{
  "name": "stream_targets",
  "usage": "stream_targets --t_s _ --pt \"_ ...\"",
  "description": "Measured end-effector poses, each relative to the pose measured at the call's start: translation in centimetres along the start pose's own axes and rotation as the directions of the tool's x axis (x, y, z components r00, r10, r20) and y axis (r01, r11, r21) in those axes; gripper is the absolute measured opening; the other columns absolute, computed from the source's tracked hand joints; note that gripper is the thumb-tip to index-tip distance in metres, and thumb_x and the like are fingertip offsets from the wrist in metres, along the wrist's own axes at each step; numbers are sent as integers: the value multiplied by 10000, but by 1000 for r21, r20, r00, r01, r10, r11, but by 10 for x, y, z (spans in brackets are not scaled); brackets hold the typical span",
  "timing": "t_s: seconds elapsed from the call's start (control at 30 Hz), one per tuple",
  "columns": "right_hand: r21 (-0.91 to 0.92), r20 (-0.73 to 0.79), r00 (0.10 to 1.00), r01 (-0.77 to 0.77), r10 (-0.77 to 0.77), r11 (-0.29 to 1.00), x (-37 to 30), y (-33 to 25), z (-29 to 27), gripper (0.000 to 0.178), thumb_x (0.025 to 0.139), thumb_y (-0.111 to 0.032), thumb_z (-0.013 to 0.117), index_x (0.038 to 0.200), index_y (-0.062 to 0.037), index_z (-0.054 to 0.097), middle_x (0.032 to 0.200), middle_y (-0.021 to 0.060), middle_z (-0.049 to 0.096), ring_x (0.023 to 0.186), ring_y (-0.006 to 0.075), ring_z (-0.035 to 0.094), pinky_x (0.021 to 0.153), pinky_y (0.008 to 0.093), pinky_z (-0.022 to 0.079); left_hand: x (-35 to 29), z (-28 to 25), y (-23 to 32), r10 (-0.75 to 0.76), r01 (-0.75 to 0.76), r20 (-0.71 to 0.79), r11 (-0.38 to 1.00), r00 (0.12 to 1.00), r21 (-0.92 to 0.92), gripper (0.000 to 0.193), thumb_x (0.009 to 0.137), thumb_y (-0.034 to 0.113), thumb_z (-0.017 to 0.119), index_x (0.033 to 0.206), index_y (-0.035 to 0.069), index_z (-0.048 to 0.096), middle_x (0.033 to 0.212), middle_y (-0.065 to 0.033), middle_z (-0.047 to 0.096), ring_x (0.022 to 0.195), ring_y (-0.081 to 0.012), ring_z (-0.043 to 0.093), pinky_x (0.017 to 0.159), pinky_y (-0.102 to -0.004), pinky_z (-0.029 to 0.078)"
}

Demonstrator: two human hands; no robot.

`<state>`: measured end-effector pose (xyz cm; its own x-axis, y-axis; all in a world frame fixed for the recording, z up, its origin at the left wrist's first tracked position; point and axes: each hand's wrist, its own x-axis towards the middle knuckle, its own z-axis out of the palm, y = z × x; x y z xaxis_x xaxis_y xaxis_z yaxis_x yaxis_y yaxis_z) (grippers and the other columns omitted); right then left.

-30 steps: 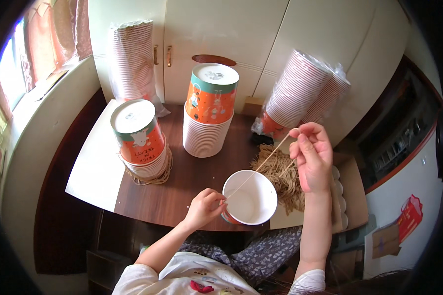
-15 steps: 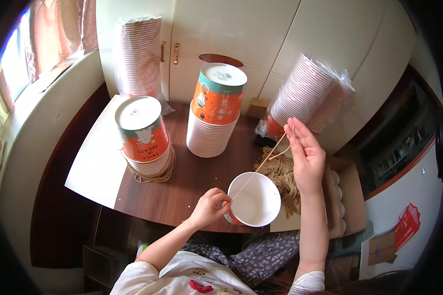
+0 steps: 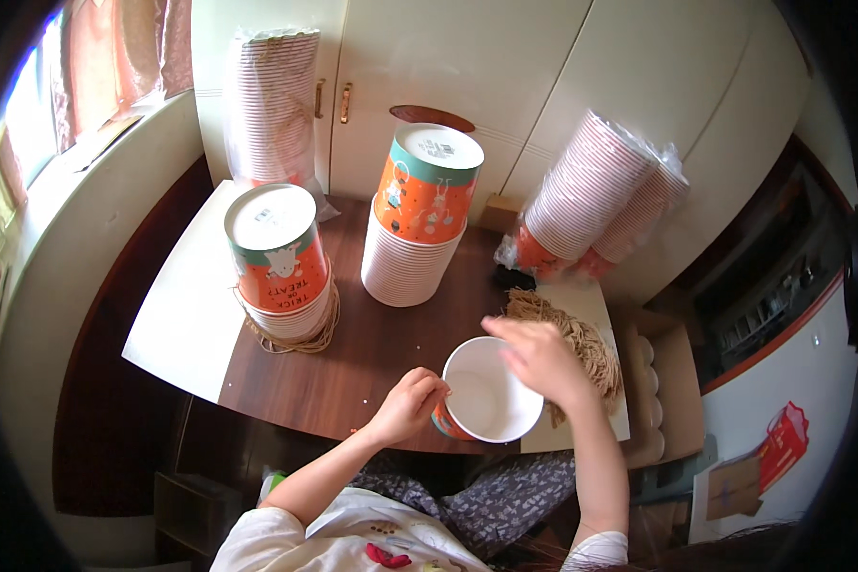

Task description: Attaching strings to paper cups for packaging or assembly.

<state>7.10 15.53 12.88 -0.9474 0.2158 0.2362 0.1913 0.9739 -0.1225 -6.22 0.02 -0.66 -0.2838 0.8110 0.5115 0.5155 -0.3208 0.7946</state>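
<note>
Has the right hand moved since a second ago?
Yes. The right hand has come down from beside the wrapped cup stacks to the rim of the white paper cup, which the left hand holds.

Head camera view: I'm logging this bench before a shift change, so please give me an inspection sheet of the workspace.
Surface: brown table with a white sheet on its left part.
Job's things: white paper cup, open side up, at the near edge; pile of tan string beside it.
Clutter: two stacks of upturned orange cups; wrapped cup sleeves at the back.
Hands: left hand grips the cup's rim; right hand is over the cup and string, blurred.
Cables: nothing seen.
Surroundings: cream cupboard doors behind; cardboard box to the right.
</note>
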Motion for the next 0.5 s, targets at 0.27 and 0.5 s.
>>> stream_targets --t_s 0.27,0.5 --pt "150 -3 973 230 -232 961 -17 -15 62 262 681 -151 700 910 -102 581 958 41 572 925 208 550 782 355 428 -2 6 -3 -138 140 21 973 990 -181 97 846 80 552 885 -7 570 852 -120 538 810 -259 544 704 -321 446" --pt "324 -78 976 218 -204 921 -21 -12 71 167 726 -104 654 855 -58 558 813 74 614 776 235 596 724 333 450 0 -1 7 -188 193 42 968 981 -160 85 842 84 549 879 14 580 861 -108 536 822 -252 538 710 -319 450"
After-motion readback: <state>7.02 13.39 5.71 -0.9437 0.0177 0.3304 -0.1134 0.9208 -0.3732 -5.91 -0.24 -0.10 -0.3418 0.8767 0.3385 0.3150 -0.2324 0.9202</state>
